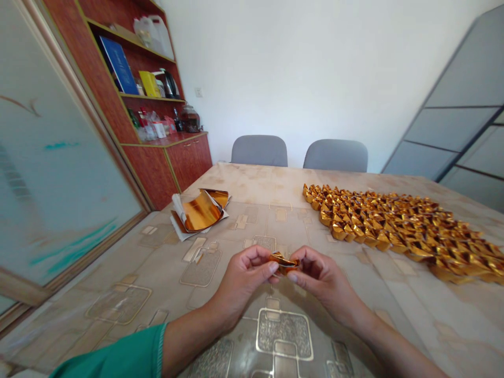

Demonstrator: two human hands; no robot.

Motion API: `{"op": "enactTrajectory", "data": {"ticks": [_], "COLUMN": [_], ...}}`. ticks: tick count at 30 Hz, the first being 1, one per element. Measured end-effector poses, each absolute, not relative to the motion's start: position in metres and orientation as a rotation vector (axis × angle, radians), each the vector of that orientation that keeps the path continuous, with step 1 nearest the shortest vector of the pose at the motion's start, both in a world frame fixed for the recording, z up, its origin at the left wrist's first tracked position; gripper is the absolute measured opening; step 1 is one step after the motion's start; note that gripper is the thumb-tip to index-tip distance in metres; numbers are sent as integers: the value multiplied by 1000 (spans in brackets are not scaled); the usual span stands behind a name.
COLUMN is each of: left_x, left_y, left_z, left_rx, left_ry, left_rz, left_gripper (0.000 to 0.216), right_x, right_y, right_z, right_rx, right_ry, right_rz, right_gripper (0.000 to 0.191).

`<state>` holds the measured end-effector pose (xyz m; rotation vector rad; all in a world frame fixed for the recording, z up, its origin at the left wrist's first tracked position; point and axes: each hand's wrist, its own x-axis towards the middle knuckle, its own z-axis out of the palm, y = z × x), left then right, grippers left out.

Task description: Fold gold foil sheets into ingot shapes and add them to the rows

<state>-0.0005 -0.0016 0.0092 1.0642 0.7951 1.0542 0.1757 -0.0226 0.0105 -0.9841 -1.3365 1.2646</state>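
Note:
Between my two hands, above the middle of the table, is a small folded piece of shiny gold paper, shaped like a little ingot. My left hand pinches its left end between thumb and fingers. At its right end my right hand grips it the same way. Part of the paper is hidden behind my fingertips. Farther left lies a loose stack of gold foil paper sheets, curled, with white backing edges showing. To the right stand many finished-looking gold paper ingots, packed close together in rows.
A patterned cover lies over the table. Two grey chairs stand at its far side, before a white wall. Back left is a red-brown cabinet with bottles, a kettle and jars; a frosted glass door stands nearer on the left.

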Motion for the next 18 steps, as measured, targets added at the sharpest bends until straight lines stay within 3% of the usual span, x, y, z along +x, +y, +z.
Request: {"op": "enactTrajectory", "data": {"ticks": [18], "left_x": [-1], "left_y": [1], "left_z": [11], "left_rx": [1079], "left_ry": [831], "left_rz": [1110], "left_gripper": [24], "right_x": [181], "right_y": [-20], "right_z": [12], "right_rx": [-979], "right_ry": [-1466], "right_rz": [1178], "right_gripper": [24]}}
